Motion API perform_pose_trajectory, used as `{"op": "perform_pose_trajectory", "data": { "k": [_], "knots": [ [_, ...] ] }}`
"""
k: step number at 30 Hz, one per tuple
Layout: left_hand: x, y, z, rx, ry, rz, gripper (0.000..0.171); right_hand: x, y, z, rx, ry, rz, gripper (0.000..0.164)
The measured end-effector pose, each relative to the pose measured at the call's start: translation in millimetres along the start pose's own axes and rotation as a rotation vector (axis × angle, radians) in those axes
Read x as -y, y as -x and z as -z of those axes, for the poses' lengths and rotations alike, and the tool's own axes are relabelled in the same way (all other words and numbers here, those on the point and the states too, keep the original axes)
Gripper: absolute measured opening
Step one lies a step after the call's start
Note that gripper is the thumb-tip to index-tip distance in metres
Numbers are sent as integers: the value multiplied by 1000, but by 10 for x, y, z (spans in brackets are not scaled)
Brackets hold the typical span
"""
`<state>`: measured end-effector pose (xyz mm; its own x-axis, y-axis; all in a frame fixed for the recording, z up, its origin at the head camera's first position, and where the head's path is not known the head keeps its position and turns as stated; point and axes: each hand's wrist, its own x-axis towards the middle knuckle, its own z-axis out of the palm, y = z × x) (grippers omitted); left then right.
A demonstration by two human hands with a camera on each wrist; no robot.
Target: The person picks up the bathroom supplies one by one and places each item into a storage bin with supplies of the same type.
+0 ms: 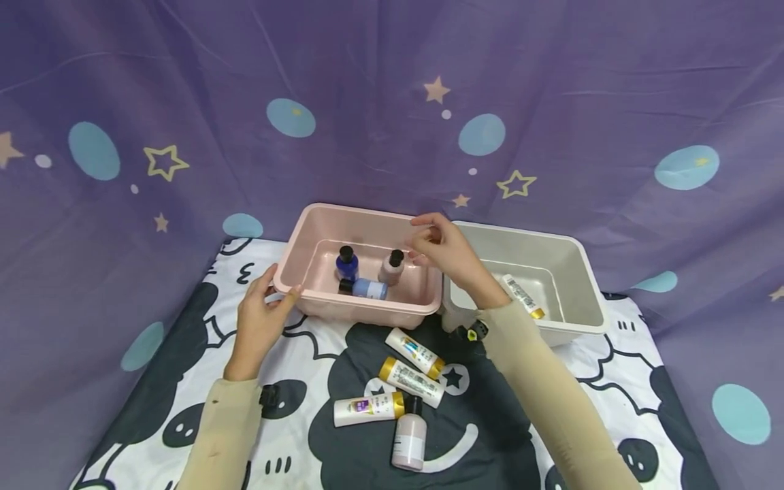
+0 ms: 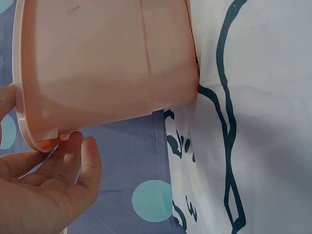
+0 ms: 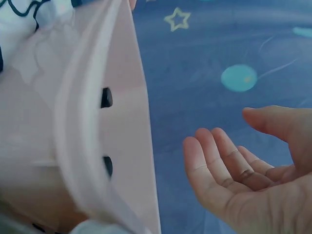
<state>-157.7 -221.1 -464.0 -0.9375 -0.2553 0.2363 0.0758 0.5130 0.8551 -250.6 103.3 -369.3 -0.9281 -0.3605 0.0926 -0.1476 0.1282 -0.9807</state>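
Note:
A pink plastic bin [image 1: 361, 309] holds a dark blue bottle [image 1: 346, 265], a light blue bottle [image 1: 369, 288] lying down and a pale pink bottle [image 1: 390, 271], all with black caps. My left hand [image 1: 260, 320] grips the bin's left end at the front corner. In the left wrist view, the thumb of that hand [image 2: 48, 180] lies against the rim and the fingers curl under the corner. Over the bin's right end is my right hand [image 1: 450, 252], its fingers loosely bent. The right wrist view shows that hand [image 3: 248, 175] with nothing in it, beside the bin's rim [image 3: 80, 107].
To the right stands a light grey bin [image 1: 578, 286] with a white gold-capped tube [image 1: 520, 294] inside. On the patterned cloth in front lie white gold-capped tubes [image 1: 413, 350] [image 1: 367, 409] and a pale pink bottle [image 1: 409, 442]. A purple curtain [image 1: 367, 156] hangs behind.

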Motion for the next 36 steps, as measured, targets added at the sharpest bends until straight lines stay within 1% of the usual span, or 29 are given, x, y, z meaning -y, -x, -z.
{"op": "perform_pose_trajectory", "data": {
  "k": [4, 7, 10, 13, 18, 22, 26, 32, 36],
  "knots": [
    [-5, 1, 5, 4, -2, 3, 75, 2, 337, 50, 3, 49, 57, 38],
    [-5, -2, -1, 8, -4, 7, 76, -32, 599, 95, 4, 73, 72, 39],
    [2, -2, -10, 10, -5, 9, 76, -98, 859, 137, 3, 76, 63, 41],
    [5, 0, -14, 10, -6, 6, 76, -195, 1102, 156, 10, 55, 40, 42],
    [-2, 7, -8, 7, -10, 1, 74, -426, 1486, 131, 28, 47, -3, 42],
    [-5, 6, 2, 1, -8, 0, 73, -646, 1744, 75, 64, 46, -74, 42],
    [-5, 5, 9, -4, -2, 2, 73, -854, 1922, -9, 106, -1, -177, 45],
    [-7, 4, -5, 3, -3, 12, 74, -1082, 2126, -187, 141, -68, -306, 49],
    [-9, 3, -12, 1, -7, 19, 74, -1163, 2195, -325, 145, -80, -347, 48]
  ]
}}
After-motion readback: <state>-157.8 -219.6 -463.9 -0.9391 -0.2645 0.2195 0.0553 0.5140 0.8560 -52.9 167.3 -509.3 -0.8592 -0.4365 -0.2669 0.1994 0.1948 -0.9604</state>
